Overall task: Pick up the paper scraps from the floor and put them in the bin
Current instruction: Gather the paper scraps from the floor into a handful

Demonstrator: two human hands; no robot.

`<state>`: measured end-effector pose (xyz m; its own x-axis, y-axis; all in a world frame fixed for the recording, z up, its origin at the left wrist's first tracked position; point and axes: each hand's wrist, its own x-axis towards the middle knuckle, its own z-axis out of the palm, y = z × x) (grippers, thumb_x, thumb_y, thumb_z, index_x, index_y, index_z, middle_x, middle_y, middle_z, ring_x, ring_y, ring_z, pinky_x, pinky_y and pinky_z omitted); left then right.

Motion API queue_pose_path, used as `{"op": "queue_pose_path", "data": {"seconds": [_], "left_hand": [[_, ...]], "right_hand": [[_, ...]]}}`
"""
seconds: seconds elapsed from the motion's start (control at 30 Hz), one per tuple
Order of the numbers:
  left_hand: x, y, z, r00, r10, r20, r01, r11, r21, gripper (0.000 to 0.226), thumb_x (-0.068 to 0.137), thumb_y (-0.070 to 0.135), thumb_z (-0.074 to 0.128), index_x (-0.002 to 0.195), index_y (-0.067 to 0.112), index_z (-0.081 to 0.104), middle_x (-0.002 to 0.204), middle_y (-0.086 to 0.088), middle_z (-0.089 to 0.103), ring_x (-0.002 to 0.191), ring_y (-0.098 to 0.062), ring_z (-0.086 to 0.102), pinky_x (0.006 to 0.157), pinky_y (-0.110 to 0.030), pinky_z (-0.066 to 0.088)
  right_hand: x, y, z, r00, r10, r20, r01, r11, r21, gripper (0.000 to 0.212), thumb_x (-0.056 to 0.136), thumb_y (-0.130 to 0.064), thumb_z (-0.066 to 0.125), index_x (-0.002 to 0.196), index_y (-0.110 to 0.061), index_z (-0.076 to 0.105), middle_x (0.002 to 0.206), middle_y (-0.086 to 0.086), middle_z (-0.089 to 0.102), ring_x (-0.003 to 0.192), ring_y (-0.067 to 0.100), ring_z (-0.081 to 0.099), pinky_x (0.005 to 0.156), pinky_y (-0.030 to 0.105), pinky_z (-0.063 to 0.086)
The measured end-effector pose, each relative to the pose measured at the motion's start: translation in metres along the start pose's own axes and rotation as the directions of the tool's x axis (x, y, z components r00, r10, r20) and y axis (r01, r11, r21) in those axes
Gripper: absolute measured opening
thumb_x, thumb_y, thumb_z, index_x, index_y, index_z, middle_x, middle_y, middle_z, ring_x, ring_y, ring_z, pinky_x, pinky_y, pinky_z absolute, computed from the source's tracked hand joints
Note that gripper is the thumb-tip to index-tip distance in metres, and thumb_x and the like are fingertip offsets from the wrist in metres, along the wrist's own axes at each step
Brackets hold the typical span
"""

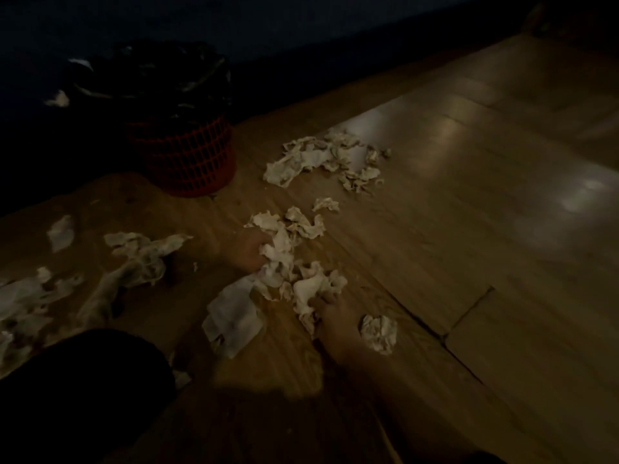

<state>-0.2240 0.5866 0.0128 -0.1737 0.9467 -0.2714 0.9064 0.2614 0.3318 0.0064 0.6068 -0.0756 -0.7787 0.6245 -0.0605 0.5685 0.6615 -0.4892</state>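
Now both hands, left (pixel 249 251) and right (pixel 335 318), clutch scraps (pixel 284 259); the bin (pixel 187 155) sits ahead, nearer the left.

Bin (pixel 187 155) stands on floor (pixel 469 202) at back left, liner bag (pixel 157 72) draped over its top. Far scrap pile (pixel 326 159) lies right of bin, well apart from it. Nearer, centre: middle scrap pile (pixel 291 249) w/ left hand (pixel 249 251) on its left edge & right hand (pixel 335 318) on its near edge. Flat sheet (pixel 232 318) lies betw. the hands, nearer the camera. Crumpled ball (pixel 380 333) just right of right hand. More scraps (pixel 140 252) spread along left side, in front of bin. Dark sleeve or knee (pixel 83 390) at bottom left.
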Motion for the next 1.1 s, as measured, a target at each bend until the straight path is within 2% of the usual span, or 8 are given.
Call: {"op": "queue_pose_path", "data": {"seconds": [0.1, 0.17, 0.3, 0.43, 0.6, 0.83, 0.9, 1.1], "left_hand": [[0.019, 0.018, 0.0, 0.951, 0.184, -0.25, -0.21, 0.974, -0.08, 0.019, 0.073, 0.027, 0.062, 0.076, 0.011, 0.07, 0.079, -0.01, 0.071, 0.073, -0.015, 0.062, 0.067, -0.038, 0.053], [0.028, 0.029, 0.002, 0.923, 0.255, -0.289, -0.29, 0.953, -0.086, 0.015, 0.069, 0.023, 0.064, 0.072, 0.009, 0.071, 0.072, -0.011, 0.071, 0.069, -0.017, 0.062, 0.06, -0.032, 0.05], [0.034, 0.052, 0.012, 0.887, 0.334, -0.319, -0.365, 0.93, -0.042, 0.008, 0.068, 0.007, 0.073, 0.075, 0.006, 0.073, 0.077, -0.015, 0.072, 0.072, -0.02, 0.062, 0.062, -0.023, 0.041], [0.036, 0.055, 0.035, 0.896, 0.313, -0.315, -0.348, 0.936, -0.059, 0.014, 0.066, 0.002, 0.075, 0.08, 0.002, 0.073, 0.08, -0.021, 0.07, 0.076, -0.028, 0.063, 0.065, -0.024, 0.037], [0.033, 0.045, 0.041, 0.894, 0.311, -0.323, -0.357, 0.93, -0.093, 0.017, 0.061, 0.004, 0.065, 0.076, -0.002, 0.07, 0.073, -0.025, 0.066, 0.071, -0.035, 0.062, 0.061, -0.028, 0.037], [0.024, -0.004, 0.011, 0.896, 0.168, -0.41, -0.269, 0.942, -0.201, 0.024, 0.069, 0.01, 0.06, 0.09, 0.006, 0.068, 0.097, -0.017, 0.064, 0.093, -0.033, 0.06, 0.077, -0.033, 0.047], [0.023, -0.014, -0.012, 0.87, 0.082, -0.487, -0.231, 0.939, -0.255, 0.02, 0.077, 0.012, 0.066, 0.097, 0.008, 0.068, 0.106, -0.014, 0.064, 0.097, -0.029, 0.06, 0.077, -0.029, 0.044], [0.004, -0.08, -0.125, 0.751, 0.041, -0.659, -0.207, 0.962, -0.177, 0.027, 0.072, 0.014, 0.07, 0.096, 0.004, 0.07, 0.096, -0.02, 0.066, 0.09, -0.033, 0.063, 0.077, -0.027, 0.042]], "right_hand": [[0.009, 0.001, -0.014, 0.99, 0.142, -0.017, -0.133, 0.958, 0.256, 0.031, 0.083, -0.002, 0.052, 0.113, -0.006, 0.058, 0.118, 0.016, 0.058, 0.11, 0.032, 0.054, 0.087, 0.032, 0.043], [0.012, 0.01, -0.032, 0.967, 0.252, -0.027, -0.228, 0.913, 0.337, 0.029, 0.084, -0.003, 0.053, 0.113, -0.006, 0.057, 0.114, 0.016, 0.061, 0.107, 0.032, 0.057, 0.083, 0.031, 0.044], [-0.014, 0.031, -0.059, 0.939, 0.295, -0.174, -0.271, 0.95, 0.153, 0.034, 0.082, 0.0, 0.054, 0.115, -0.006, 0.055, 0.114, 0.013, 0.06, 0.108, 0.031, 0.053, 0.085, 0.037, 0.045], [-0.065, 0.038, -0.025, 0.902, 0.409, -0.139, -0.422, 0.903, -0.08, 0.036, 0.085, -0.027, 0.056, 0.12, -0.024, 0.045, 0.13, 0.001, 0.044, 0.121, 0.028, 0.032, 0.096, 0.046, 0.038], [-0.074, 0.028, 0.002, 0.913, 0.34, -0.227, -0.349, 0.937, -0.004, 0.041, 0.087, -0.018, 0.054, 0.126, -0.025, 0.042, 0.129, -0.002, 0.04, 0.113, 0.019, 0.033, 0.092, 0.032, 0.037], [0.016, -0.004, -0.056, 0.955, 0.112, -0.274, -0.126, 0.991, -0.036, 0.015, 0.08, -0.008, 0.059, 0.095, -0.009, 0.056, 0.106, 0.014, 0.053, 0.092, 0.028, 0.044, 0.075, 0.035, 0.033], [0.048, -0.023, -0.078, 0.947, 0.069, -0.313, -0.078, 0.997, -0.018, 0.024, 0.079, 0.005, 0.053, 0.1, -0.004, 0.057, 0.107, 0.017, 0.053, 0.094, 0.03, 0.046, 0.076, 0.039, 0.039], [0.163, -0.107, -0.116, 0.931, -0.132, -0.341, 0.114, 0.991, -0.073, 0.043, 0.07, 0.013, 0.051, 0.112, 0.002, 0.055, 0.111, 0.021, 0.054, 0.099, 0.036, 0.051, 0.077, 0.037, 0.043]]}}
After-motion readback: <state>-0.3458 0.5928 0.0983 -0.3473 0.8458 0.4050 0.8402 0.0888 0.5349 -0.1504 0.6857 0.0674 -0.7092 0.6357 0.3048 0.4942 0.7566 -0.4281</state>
